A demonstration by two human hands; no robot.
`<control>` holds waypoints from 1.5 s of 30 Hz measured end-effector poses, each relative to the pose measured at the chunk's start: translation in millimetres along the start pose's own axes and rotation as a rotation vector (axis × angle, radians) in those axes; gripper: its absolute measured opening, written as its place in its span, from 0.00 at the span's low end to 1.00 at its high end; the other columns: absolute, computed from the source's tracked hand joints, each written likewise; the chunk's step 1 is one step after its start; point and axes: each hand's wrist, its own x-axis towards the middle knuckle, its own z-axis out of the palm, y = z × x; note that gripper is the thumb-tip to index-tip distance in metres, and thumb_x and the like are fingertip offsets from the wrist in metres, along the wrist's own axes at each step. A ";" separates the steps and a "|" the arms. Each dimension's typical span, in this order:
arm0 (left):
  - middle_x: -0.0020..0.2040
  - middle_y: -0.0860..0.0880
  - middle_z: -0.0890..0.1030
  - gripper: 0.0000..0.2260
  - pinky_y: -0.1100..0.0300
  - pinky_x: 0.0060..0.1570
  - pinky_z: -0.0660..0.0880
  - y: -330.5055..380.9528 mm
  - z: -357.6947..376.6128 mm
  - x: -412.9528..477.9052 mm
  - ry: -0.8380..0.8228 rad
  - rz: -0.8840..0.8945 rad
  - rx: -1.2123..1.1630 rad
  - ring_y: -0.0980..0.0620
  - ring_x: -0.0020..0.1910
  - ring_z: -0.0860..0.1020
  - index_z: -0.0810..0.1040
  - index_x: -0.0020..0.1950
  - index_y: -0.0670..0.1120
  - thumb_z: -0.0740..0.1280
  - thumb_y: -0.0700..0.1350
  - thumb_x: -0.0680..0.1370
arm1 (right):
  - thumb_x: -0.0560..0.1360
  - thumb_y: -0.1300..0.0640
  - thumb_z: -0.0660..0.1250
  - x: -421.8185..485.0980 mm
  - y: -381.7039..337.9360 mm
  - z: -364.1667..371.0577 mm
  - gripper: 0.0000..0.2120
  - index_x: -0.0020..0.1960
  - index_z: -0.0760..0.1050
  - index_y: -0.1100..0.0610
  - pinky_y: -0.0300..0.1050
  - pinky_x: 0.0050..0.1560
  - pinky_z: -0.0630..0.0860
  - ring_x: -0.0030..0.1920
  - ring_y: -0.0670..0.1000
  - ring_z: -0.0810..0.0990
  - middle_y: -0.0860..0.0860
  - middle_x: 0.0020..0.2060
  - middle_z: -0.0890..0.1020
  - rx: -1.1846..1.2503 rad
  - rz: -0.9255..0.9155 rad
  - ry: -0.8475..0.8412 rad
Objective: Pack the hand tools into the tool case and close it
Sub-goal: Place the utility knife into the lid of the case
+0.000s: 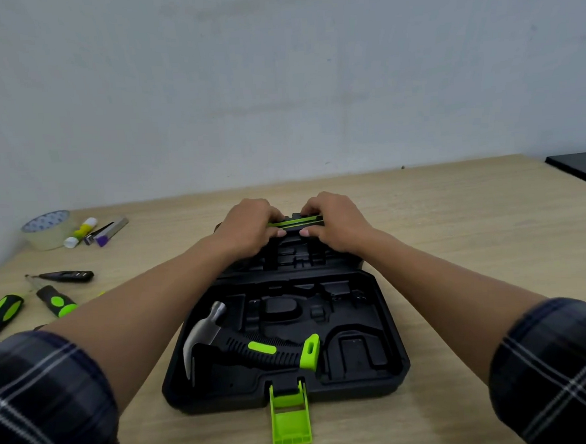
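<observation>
A black tool case (389,363) lies open on the wooden table, its green latch (290,417) flipped toward me. A claw hammer (244,348) with a black and green grip rests in the near tray. My left hand (251,229) and my right hand (336,224) both grip the far edge of the lid (295,252), at its green-striped handle (295,221). The lid is raised a little off the table. Loose tools lie at the left: a screwdriver (54,300), a black tester pen (67,277) and a green-handled tool (2,313).
A roll of clear tape (47,230), a glue stick (79,232) and a small box with a purple end (108,231) sit at the back left by the wall. A dark surface (581,166) adjoins the table's far right corner.
</observation>
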 end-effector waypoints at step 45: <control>0.41 0.51 0.81 0.10 0.76 0.35 0.65 -13.2 16.1 -2.8 0.121 -0.117 -0.408 0.60 0.37 0.75 0.85 0.52 0.47 0.75 0.46 0.72 | 0.70 0.52 0.76 11.7 10.1 -21.3 0.18 0.59 0.81 0.55 0.43 0.59 0.74 0.56 0.53 0.80 0.54 0.55 0.83 -0.081 0.117 -0.167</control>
